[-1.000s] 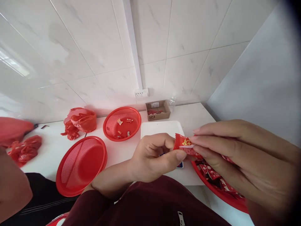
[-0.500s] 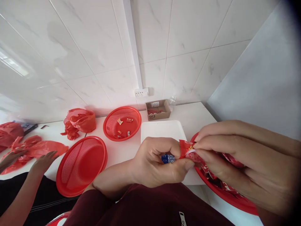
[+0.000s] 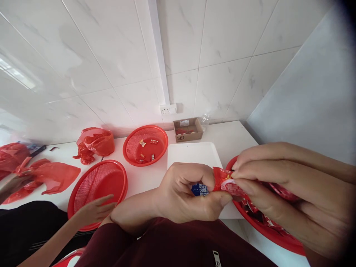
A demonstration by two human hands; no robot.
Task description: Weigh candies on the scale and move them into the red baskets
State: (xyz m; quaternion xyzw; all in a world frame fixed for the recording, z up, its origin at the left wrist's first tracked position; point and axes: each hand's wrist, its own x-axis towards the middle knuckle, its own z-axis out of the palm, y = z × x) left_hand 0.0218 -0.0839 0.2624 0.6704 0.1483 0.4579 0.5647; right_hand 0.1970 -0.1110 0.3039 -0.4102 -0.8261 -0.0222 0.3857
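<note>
White wall (image 3: 222,44), white table (image 3: 228,135), and one red sweet (image 3: 224,179) held up

Your left hand (image 3: 186,193) pinches one end of the sweet with thumb and first finger. Your right hand (image 3: 311,196) pinches the other end with its fingertips, so both grips are narrow. The sweet is right between them, above the table.

Something pink and red (image 3: 282,192) shows by your right fingers; it is not clear whether you hold it. Under that hand is a red bowl (image 3: 274,236) full of little packs. Your left hand hides part of a white scale (image 3: 194,154), but some blue keys (image 3: 203,188) peek through.

At the back, a box (image 3: 191,137) has red bits inside. Next to it, a basket (image 3: 147,150) has a few sweets.

On your left, another person holds a red bag (image 3: 59,178) in one hand and has the other hand (image 3: 96,211) over the front basket (image 3: 104,178).
</note>
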